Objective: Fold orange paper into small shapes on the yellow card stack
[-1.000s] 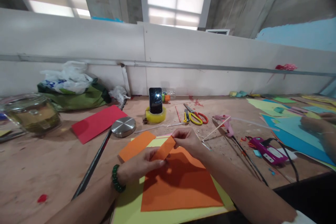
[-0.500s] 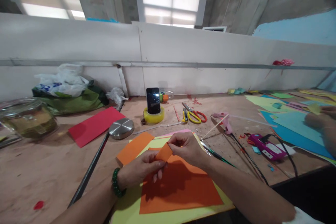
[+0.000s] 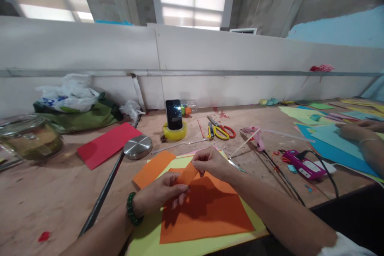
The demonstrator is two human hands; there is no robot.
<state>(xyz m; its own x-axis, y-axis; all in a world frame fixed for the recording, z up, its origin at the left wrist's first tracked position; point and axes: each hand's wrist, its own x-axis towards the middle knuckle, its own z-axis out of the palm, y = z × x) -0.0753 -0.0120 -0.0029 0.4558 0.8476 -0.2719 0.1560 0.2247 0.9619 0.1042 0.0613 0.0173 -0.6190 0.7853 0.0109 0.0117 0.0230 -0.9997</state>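
A small orange paper strip [image 3: 186, 176] is held up between both hands above a large orange sheet [image 3: 207, 212] that lies on a yellow sheet [image 3: 150, 240]. My left hand [image 3: 160, 194], with a green bead bracelet on the wrist, pinches the strip's lower left end. My right hand [image 3: 210, 163] pinches its upper right end. Another orange piece [image 3: 153, 168] lies flat just left of the hands.
A red sheet [image 3: 109, 144], a steel lid [image 3: 138, 146], a black rod [image 3: 102, 196] and a glass jar [image 3: 30, 136] lie to the left. A phone on a tape roll [image 3: 175, 122], scissors [image 3: 220, 130] and glue guns [image 3: 301, 164] sit behind and right. Another person's hand [image 3: 355, 132] rests on blue paper.
The strip looks shorter between my fingers than a second ago. My hands stayed in place over the orange sheet. The other person's hand shifted on the blue paper.
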